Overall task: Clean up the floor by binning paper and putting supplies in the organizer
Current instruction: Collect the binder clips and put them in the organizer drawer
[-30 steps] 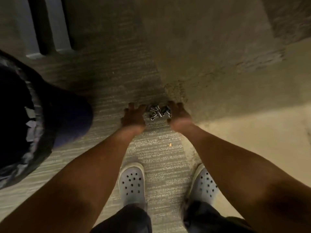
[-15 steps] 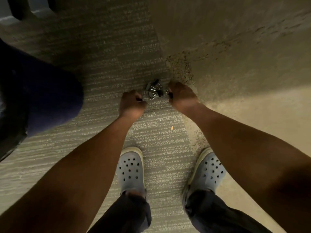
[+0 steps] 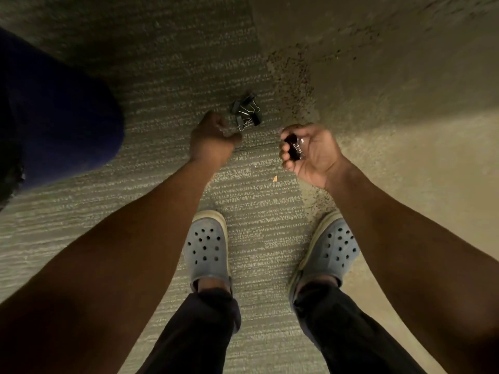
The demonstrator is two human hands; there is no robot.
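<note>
Head view. I see my right hand [image 3: 313, 155] palm up, its grip curled round several black binder clips [image 3: 293, 149]. My left hand [image 3: 212, 141] hovers knuckles up, fingers curled; whether it holds anything I cannot tell. More loose clips [image 3: 247, 112] lie on the carpet [image 3: 162, 85] just beyond it.

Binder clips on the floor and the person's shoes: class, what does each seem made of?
Binder clips: probably metal, with black painted bodies and thin wire handles that glint silver. Shoes: likely moulded foam or rubber, matte pale blue, with round holes punched through one seamless upper.
</note>
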